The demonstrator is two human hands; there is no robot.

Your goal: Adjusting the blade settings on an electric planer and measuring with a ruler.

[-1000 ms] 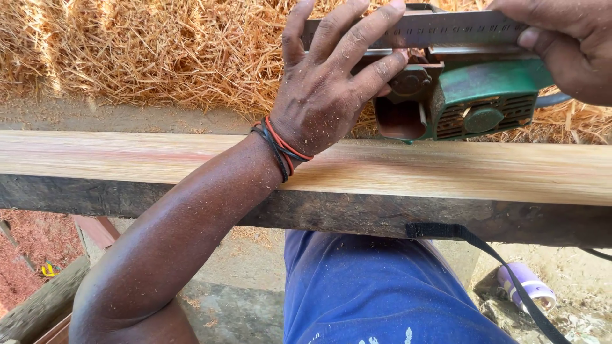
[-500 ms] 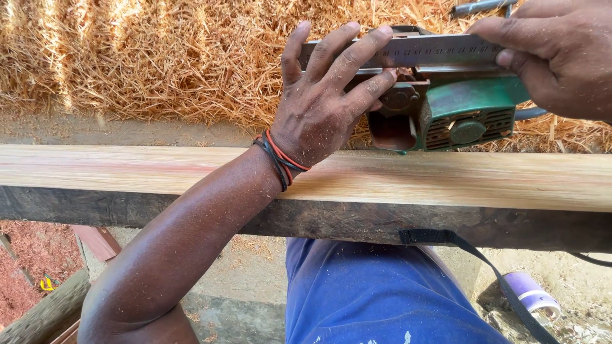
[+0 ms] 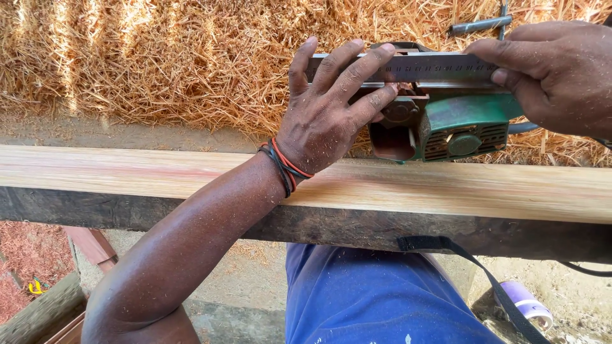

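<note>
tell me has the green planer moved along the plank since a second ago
Cannot tell. The planer sits a bit lower and left in frame, but the plank drops too, so the camera likely shifted.
</note>
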